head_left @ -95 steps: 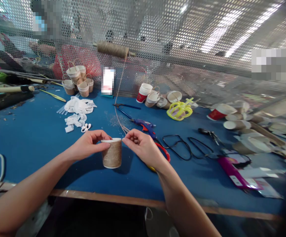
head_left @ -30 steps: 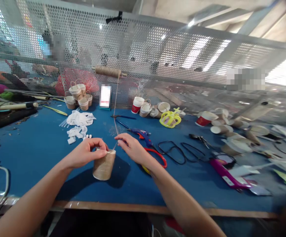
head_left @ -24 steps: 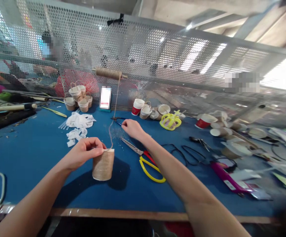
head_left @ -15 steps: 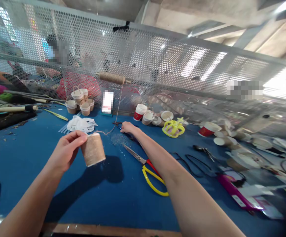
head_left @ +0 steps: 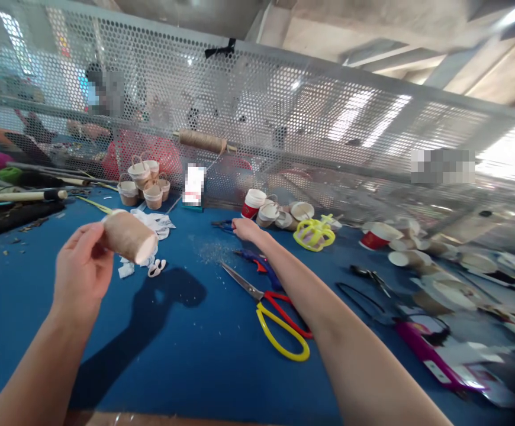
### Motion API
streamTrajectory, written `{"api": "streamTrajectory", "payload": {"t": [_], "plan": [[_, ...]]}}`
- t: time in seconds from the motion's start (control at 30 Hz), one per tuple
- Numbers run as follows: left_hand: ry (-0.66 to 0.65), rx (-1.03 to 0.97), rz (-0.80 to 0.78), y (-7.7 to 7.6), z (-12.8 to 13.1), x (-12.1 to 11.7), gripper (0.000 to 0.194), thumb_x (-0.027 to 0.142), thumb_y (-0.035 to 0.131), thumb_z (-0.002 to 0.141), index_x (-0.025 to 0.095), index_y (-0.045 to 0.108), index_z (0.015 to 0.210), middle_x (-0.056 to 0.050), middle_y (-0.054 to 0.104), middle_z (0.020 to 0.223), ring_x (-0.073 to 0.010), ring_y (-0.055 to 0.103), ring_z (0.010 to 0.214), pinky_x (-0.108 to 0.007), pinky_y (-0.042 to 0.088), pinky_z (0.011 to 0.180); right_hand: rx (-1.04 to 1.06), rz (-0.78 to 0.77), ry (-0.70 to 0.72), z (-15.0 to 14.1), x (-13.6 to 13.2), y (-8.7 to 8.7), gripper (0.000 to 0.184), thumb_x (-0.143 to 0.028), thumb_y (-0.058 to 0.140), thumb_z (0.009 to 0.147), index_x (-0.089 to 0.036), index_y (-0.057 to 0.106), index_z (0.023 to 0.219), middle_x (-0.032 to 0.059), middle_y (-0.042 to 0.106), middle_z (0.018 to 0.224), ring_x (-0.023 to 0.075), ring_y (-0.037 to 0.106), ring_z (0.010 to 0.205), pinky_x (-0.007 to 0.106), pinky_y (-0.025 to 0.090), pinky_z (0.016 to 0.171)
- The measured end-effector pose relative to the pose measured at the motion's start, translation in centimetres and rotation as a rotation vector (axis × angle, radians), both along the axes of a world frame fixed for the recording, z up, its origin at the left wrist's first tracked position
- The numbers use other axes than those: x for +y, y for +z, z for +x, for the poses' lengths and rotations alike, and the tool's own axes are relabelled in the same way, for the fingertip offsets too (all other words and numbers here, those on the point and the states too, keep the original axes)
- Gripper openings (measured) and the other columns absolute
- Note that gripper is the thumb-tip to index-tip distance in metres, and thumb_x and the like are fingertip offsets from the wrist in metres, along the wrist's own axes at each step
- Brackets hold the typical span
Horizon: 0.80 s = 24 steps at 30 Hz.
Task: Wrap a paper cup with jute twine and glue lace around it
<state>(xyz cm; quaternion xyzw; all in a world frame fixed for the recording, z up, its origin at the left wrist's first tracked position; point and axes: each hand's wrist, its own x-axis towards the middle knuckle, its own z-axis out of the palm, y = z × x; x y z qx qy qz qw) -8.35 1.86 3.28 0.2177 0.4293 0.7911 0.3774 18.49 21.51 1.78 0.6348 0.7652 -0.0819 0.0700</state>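
- cup (head_left: 129, 235) has swung left, tipped sideways above the surface (head_left: 186, 367)
- my left grip (head_left: 84, 260) pinches its left end
- my right grip (head_left: 247, 229) clasps the pliers (head_left: 221, 224)
- side wrap looks finished; what's left, i can't tell

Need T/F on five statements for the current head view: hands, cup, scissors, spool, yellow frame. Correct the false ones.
1. The left hand holds the wrapped cup above the table. True.
2. The right hand is holding the scissors. False: the scissors lie on the table; that hand is at the pliers.
3. The twine spool is on a stick by the perforated panel. True.
4. The yellow frame is nearer the person than the scissors. False: it sits farther back.
5. The wrapped cup stands upright. False: it is tipped well over.
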Motion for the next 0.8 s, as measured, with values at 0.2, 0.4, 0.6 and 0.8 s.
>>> {"api": "streamTrajectory", "payload": {"t": [0.2, 0.4, 0.6, 0.8], "plan": [[-0.579, 0.262, -0.127, -2.6, 6.2, -1.1, 0.021, 0.029, 0.072, 0.06, 0.015, 0.056, 0.059, 0.004, 0.051, 0.054, -0.0086, 0.044, 0.052, -0.02, 0.034, 0.049, 0.287, -0.023, 0.064, -0.9, -4.2, 0.8, 0.029, -0.03, 0.052, 0.088, -0.017, 0.054, 0.114, 0.0078, 0.056, 0.116, 0.0197, 0.058, 0.097, 0.039, 0.049, 0.08], [-0.745, 0.429, -0.14, -4.1, 8.7, -1.6, 0.026, 0.039, 0.065, 0.067, 0.016, 0.053, 0.061, 0.002, 0.05, 0.058, -0.0111, 0.044, 0.057, -0.022, 0.035, 0.055, 0.69, -0.145, 0.244, -1.0, -13.8, 0.3, 0.047, -0.049, 0.033, 0.092, -0.015, 0.066, 0.095, 0.0043, 0.068, 0.093, 0.0162, 0.062, 0.081, 0.029, 0.05, 0.072], [-0.772, 0.712, -0.048, -4.4, 9.8, -1.6, 0.019, 0.033, 0.056, 0.073, 0.017, 0.052, 0.064, 0.001, 0.05, 0.061, -0.0129, 0.044, 0.06, -0.025, 0.037, 0.061, 0.933, -0.027, 0.16, 0.2, -18.5, -0.9, 0.058, -0.058, 0.027, 0.089, -0.014, 0.064, 0.097, 0.0095, 0.067, 0.098, 0.0204, 0.06, 0.093, 0.034, 0.044, 0.085], [-0.749, 0.806, -0.024, -5.0, 10.3, -1.5, 0.016, 0.029, 0.052, 0.075, 0.018, 0.051, 0.065, 0.001, 0.051, 0.063, -0.0143, 0.045, 0.062, -0.027, 0.037, 0.063, 1.074, 0.115, 0.051, -0.3, -17.9, -3.3, 0.058, -0.06, 0.025, 0.087, -0.014, 0.059, 0.09, 0.0098, 0.065, 0.091, 0.0198, 0.061, 0.087, 0.034, 0.047, 0.078]]}}
